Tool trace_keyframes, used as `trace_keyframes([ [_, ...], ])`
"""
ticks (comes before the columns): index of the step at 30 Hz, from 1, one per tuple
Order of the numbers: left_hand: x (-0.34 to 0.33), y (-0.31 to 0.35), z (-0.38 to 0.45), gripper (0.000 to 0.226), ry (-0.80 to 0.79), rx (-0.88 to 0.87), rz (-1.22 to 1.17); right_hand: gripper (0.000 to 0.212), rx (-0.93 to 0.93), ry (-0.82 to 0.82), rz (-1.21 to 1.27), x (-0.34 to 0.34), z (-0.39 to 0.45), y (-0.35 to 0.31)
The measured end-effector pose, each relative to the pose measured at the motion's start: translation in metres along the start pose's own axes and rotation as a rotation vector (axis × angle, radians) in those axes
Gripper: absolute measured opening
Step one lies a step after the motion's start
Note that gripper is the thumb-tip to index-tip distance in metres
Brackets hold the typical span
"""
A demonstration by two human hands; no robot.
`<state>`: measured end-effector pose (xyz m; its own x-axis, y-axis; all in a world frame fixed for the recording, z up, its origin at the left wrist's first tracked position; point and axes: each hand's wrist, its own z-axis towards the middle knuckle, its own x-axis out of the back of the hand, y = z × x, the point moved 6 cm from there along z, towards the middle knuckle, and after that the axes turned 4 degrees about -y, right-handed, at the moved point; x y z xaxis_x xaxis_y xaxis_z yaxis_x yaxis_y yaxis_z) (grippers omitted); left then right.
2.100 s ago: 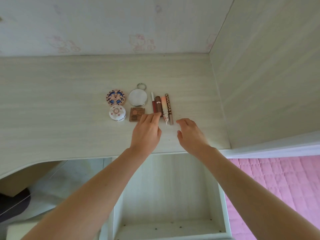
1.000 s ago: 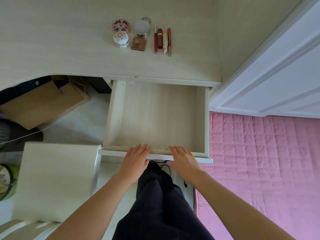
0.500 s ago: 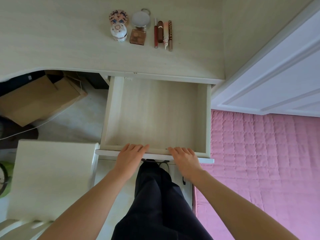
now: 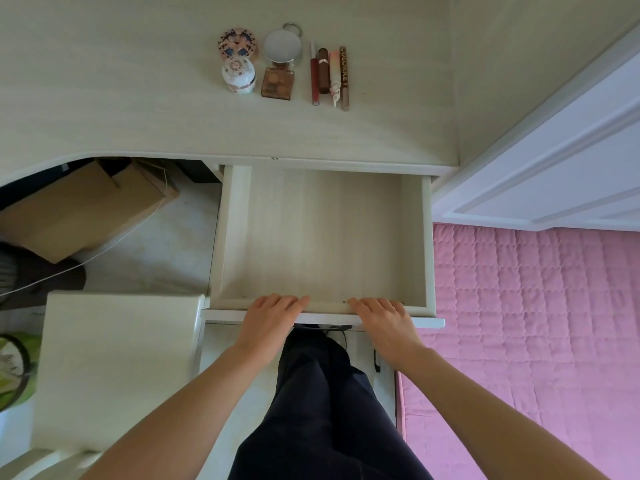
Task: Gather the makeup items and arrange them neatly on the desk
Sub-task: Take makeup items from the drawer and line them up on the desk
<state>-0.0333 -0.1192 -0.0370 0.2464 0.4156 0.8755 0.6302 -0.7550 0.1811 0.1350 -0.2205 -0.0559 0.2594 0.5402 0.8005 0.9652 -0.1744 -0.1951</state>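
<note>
Low in the frame's centre, the left hand [image 4: 268, 318] and the right hand [image 4: 382, 320] are laid side by side on the front edge of the pulled-out drawer [image 4: 322, 237], fingers straight and flat over the rim, nothing grasped in either grip. The drawer's pale wood floor is seen in the middle of the frame. At the top centre, on the desk [image 4: 121, 98], the makeup items are lined up in a tight group: a patterned round compact [image 4: 238, 44] with a white floral jar [image 4: 238, 75] just below it, then a round mirror with a ring [image 4: 282, 45] above a square brown palette [image 4: 277, 83], and to the right four slim tubes set parallel and nearly touching — a red lip gloss [image 4: 314, 79], a short brown tube [image 4: 323, 70], a pink-and-cream pen [image 4: 335, 77] and a brown lettered pencil [image 4: 344, 79]. Dark trousers [image 4: 322, 410] are seen at bottom centre, a white stool [image 4: 114, 372] at lower left, a cardboard box [image 4: 79, 209] under the desk at left, and a pink quilted bed cover [image 4: 536, 334] at right.
</note>
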Motion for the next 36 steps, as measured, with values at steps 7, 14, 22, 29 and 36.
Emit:
trace_keyframes([
  [7,0.006,-0.016,0.025,0.065,-0.041,0.011,-0.003,0.073,-0.011,0.023,0.016,0.019,0.021,0.005],
  [14,0.023,-0.032,0.055,0.066,-0.007,-0.011,0.014,0.071,-0.027,0.046,-0.019,0.041,0.049,0.016],
  [22,0.052,-0.046,0.088,0.061,0.115,-0.04,0.004,0.066,-0.038,0.101,0.004,0.067,0.078,0.028],
  [29,0.066,-0.053,0.108,0.056,0.16,-0.04,-0.027,0.065,-0.046,0.152,0.014,0.083,0.096,0.037],
  [36,0.082,-0.065,0.132,0.044,0.215,0.012,-0.13,0.058,-0.1,0.228,0.053,0.105,0.117,0.046],
])
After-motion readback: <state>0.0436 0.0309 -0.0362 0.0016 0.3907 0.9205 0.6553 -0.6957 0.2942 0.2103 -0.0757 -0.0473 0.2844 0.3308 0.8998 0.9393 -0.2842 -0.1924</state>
